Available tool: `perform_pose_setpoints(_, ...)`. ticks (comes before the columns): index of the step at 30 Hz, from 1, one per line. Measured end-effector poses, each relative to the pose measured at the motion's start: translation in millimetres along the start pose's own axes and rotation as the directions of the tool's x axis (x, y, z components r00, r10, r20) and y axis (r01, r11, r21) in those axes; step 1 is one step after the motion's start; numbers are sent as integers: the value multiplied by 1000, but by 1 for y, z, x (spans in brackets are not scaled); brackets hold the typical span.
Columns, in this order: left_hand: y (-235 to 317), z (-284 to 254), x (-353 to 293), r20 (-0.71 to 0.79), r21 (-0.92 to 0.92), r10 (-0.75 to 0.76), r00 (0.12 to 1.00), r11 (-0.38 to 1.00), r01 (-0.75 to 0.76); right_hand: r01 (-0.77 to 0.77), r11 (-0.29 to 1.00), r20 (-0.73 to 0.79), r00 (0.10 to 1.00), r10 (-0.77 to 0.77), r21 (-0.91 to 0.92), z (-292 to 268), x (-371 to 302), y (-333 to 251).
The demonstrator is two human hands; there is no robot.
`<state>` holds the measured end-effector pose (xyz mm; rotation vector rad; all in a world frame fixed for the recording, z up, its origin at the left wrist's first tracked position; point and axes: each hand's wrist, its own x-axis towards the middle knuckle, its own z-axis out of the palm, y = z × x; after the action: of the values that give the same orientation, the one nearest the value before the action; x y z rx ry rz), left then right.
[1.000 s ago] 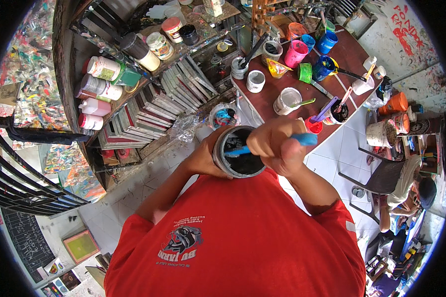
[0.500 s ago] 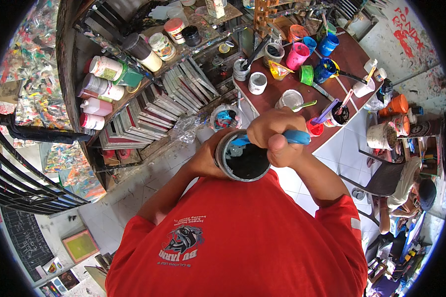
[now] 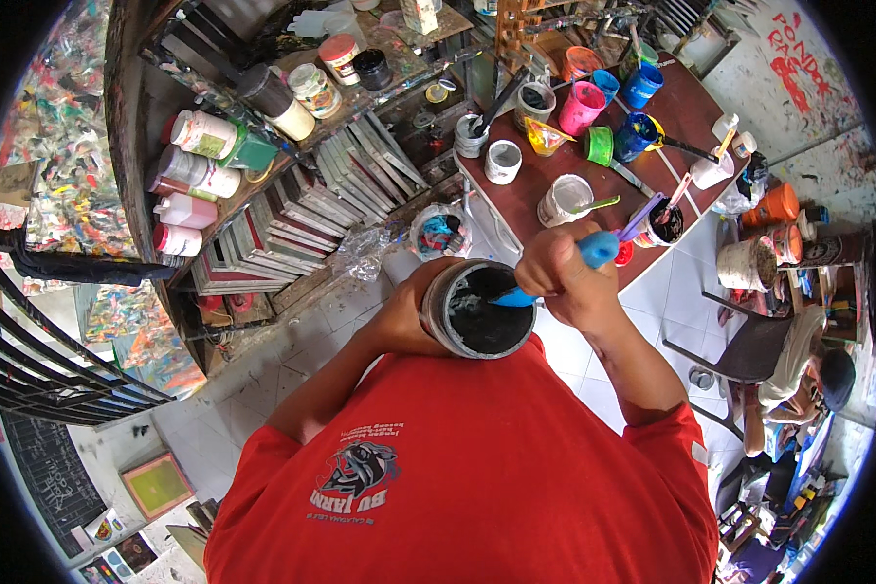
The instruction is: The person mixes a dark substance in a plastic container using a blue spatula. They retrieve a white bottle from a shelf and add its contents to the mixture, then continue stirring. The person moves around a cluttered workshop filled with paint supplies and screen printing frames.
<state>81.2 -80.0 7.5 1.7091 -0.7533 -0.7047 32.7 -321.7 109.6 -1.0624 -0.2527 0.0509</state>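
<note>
A round tub of black paint is held against the front of my red shirt, its mouth facing up. My left hand wraps round the tub's left side. The fingers of my right hand are closed round a blue-handled tool, whose handle end pokes out on the right of the fist. Its blue shaft slants over the tub's rim, and its tip is in or just above the dark paint. What kind of tip it has is hidden.
Ahead right, a brown table bears several paint pots, among them a white tub with a green-handled tool and a pink cup. To the left a wooden shelf holds bottles and stacked frames. A chair stands at right.
My right hand has moved right, from over the tub to beside its rim, turning the blue-handled tool to a steeper slant. The left hand and tub have barely moved.
</note>
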Motion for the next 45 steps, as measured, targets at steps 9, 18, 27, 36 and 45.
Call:
perform_pose_setpoints(9, -8, -1, -2, 4, -56, 34, 999, 998, -33, 103, 900, -101, 993, -67, 424, -9, -13, 12)
perform_pose_setpoints(18, -10, -3, -1, -13, 9, 210, 978, 978, -210, 429, 784, -462, 862, -207, 449, 2, -14, 20)
perform_pose_setpoints(27, -11, -2, 0, -8, -35, 188, 982, 982, -188, 582, 812, 188, 803, -566, -42, 18, -2, -20)
perform_pose_setpoints(36, -11, 1, 0, 16, 29, 65, 998, 997, -65, 262, 863, 340, 933, -114, -431, 14, 25, -7)
perform_pose_setpoints(45, -4, -2, -4, -14, 39, 73, 997, 997, -72, -56, 968, -181, 978, 102, 244, 9, 13, 13)
